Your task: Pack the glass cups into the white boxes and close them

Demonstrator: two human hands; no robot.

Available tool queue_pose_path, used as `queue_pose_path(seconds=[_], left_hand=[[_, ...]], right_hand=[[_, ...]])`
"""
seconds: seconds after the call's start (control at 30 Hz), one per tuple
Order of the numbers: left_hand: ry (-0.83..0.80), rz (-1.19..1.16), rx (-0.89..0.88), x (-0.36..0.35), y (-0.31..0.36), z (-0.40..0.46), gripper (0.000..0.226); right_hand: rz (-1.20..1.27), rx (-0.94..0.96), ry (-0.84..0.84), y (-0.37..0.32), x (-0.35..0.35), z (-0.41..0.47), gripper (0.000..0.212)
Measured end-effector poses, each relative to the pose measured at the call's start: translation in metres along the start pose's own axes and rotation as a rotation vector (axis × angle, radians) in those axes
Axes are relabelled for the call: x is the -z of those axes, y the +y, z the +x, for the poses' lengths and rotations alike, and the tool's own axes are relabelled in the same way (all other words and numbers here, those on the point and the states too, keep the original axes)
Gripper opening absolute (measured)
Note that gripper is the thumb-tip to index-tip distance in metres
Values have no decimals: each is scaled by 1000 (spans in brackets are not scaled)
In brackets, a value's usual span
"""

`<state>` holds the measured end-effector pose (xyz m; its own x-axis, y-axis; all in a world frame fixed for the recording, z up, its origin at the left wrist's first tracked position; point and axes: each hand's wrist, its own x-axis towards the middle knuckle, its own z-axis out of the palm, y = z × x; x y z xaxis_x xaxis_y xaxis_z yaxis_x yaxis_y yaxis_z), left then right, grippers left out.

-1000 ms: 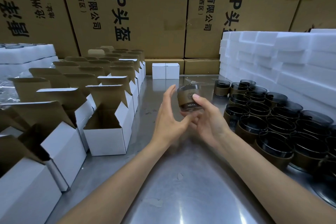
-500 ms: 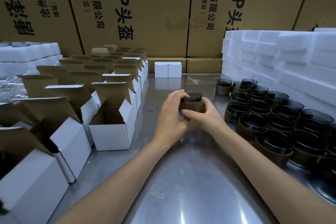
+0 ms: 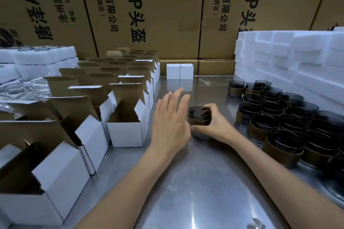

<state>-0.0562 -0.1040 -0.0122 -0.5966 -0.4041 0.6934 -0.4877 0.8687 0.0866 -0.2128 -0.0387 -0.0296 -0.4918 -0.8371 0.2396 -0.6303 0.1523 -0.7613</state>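
- Right hand (image 3: 214,126) grips dark glass cup (image 3: 199,118), upright on metal surface (image 3: 195,182), mid-frame.
- Left hand (image 3: 170,119) just beside cup, fingers straight & spread, holding nothing.
- Open white boxes (image 3: 128,128) to the left; more cups (image 3: 279,117) grouped at right.

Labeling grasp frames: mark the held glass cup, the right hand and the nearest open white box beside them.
glass cup (image 3: 199,117), head view, on its brown sleeve and rim.
right hand (image 3: 214,124), head view, middle of the hand gripping the cup.
open white box (image 3: 126,134), head view, on its white front wall.
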Motion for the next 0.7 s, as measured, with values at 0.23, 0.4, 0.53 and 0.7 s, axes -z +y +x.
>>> queue_pose_path(seconds=[0.23, 0.4, 0.53, 0.7], left_hand=[[-41, 287, 366, 23, -26, 8, 66], [-63, 170, 319, 27, -17, 11, 52], [-10, 37, 136, 24, 2, 11, 61], [201, -279, -209, 12, 33, 7, 68]], right_hand=[[-47, 6, -10, 0, 1, -2, 65], [-23, -12, -18, -1, 1, -1, 65], [0, -19, 19, -2, 0, -1, 59], [-44, -28, 98, -1, 1, 0, 61]])
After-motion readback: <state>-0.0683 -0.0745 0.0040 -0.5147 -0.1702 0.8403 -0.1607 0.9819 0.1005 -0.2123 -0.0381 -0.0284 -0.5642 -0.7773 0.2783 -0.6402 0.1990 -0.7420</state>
